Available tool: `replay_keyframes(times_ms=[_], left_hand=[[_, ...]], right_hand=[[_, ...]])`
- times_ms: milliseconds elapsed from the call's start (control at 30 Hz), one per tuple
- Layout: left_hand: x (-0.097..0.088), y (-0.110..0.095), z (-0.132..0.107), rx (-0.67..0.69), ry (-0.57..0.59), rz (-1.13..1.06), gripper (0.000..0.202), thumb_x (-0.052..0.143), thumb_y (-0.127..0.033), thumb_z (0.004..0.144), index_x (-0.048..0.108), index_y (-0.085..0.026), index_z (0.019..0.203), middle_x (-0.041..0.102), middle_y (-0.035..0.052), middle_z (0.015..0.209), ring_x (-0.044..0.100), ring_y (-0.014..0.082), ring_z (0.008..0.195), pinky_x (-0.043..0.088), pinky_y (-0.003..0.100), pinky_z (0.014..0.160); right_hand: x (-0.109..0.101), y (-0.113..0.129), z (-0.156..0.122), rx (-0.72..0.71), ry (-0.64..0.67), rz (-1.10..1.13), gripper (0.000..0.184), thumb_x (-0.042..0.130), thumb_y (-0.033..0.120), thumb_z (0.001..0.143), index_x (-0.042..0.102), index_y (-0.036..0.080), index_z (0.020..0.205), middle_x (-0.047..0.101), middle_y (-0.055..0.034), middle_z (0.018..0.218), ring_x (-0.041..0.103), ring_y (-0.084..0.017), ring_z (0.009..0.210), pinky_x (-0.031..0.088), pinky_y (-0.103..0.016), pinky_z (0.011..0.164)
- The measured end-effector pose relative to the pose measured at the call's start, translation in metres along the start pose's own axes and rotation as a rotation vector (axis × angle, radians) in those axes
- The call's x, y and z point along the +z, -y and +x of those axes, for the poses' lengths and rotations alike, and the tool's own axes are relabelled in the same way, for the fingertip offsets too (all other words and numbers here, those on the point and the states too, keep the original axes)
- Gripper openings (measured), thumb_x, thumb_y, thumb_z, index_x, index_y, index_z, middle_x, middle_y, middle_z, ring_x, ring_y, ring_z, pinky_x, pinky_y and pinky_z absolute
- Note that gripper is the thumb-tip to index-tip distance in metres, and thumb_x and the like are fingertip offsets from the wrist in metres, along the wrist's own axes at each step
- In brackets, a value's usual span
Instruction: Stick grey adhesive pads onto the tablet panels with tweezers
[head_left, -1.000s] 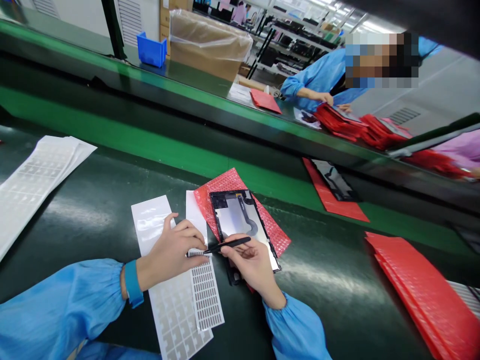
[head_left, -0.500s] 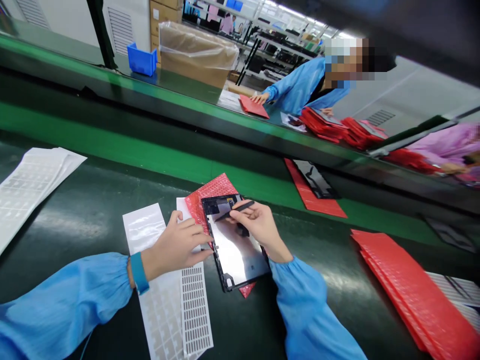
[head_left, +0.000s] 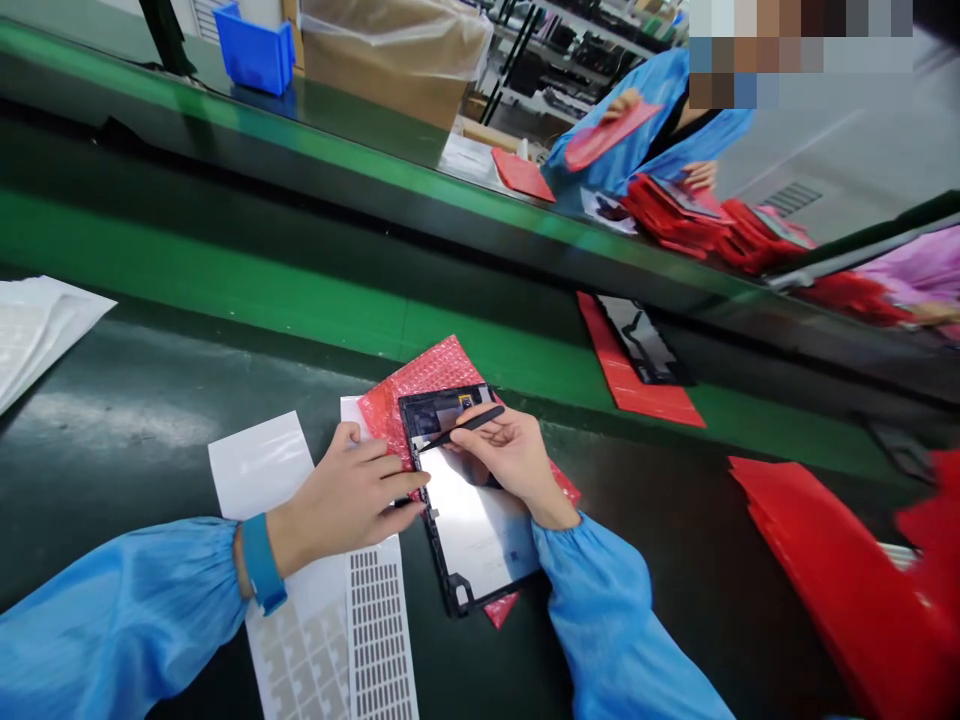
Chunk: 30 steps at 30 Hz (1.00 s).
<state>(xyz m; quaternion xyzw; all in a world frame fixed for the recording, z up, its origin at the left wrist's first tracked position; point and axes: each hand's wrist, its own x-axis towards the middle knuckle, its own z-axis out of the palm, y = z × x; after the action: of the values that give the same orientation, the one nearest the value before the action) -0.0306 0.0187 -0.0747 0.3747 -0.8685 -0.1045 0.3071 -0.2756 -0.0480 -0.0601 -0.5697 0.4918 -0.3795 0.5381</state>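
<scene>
A black-framed tablet panel [head_left: 480, 540] with a silvery inner plate lies on a red bubble-wrap bag [head_left: 420, 378]. My right hand [head_left: 510, 445] grips black tweezers [head_left: 471, 425], their tips at the panel's upper left edge. My left hand [head_left: 360, 490] is open, its fingertips touching the panel's left edge. Beneath my left hand and wrist lie a white sheet of grey stickers [head_left: 300, 650] and a narrower sheet of small dark rectangular labels [head_left: 379, 630].
Red bubble bags [head_left: 832, 550] lie at the right, white sheets [head_left: 45, 320] at the far left. Another panel [head_left: 637, 340] rests on a red bag on the green belt [head_left: 225, 290]. Beyond the ledge are a blue bin [head_left: 255, 50], a carton [head_left: 382, 70] and a co-worker's blue sleeve [head_left: 577, 140].
My right hand has brought the tweezer tips to the panel's upper left edge. My left hand stays at the edge. A co-worker has lifted a red bag. The view has shifted.
</scene>
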Motion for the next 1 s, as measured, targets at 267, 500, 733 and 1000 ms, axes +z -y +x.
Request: replay_keyframes(times_ms=[267,500,733,1000], left_hand=[[-0.0002,0.0005,-0.0001,0.003,-0.01,0.02,0.023,0.06,-0.042,0.103,0.072,-0.026,0.114,0.073,-0.0018,0.087,0.059,0.0168,0.084,0.027,0.044,0.088],[0.0005,0.0006,0.0003,0.001,-0.009,0.02,0.024,0.059,-0.042,0.104,0.073,-0.026,0.115,0.074,-0.0014,0.088,0.06,0.0169,0.085,0.027,0.044,0.088],[0.0002,-0.0001,-0.0008,0.005,-0.02,0.017,0.029,0.061,-0.047,0.1,0.071,-0.025,0.115,0.073,-0.0014,0.089,0.06,0.0182,0.085,0.028,0.045,0.088],[-0.0005,-0.0018,-0.0002,-0.009,-0.049,0.032,0.039,0.059,-0.053,0.097,0.073,-0.021,0.115,0.073,0.0007,0.084,0.058,0.0178,0.076,0.029,0.041,0.08]], right_hand=[[0.0015,0.0006,-0.0011,0.005,0.019,-0.009,0.035,0.094,0.045,0.075,0.075,0.018,0.087,0.077,-0.0062,0.074,0.074,-0.02,0.061,0.06,-0.025,0.054],[0.0004,-0.0001,-0.0002,0.004,0.03,-0.002,0.036,0.094,0.044,0.075,0.074,0.018,0.089,0.077,-0.0061,0.077,0.075,-0.021,0.066,0.063,-0.028,0.06],[-0.0006,0.0002,-0.0001,0.019,0.046,-0.004,0.036,0.094,0.044,0.076,0.074,0.018,0.089,0.077,-0.0062,0.076,0.074,-0.02,0.063,0.061,-0.026,0.056],[0.0006,0.0009,0.0001,0.024,0.042,-0.018,0.038,0.094,0.047,0.074,0.074,0.018,0.089,0.077,-0.0059,0.075,0.076,-0.022,0.066,0.063,-0.028,0.058]])
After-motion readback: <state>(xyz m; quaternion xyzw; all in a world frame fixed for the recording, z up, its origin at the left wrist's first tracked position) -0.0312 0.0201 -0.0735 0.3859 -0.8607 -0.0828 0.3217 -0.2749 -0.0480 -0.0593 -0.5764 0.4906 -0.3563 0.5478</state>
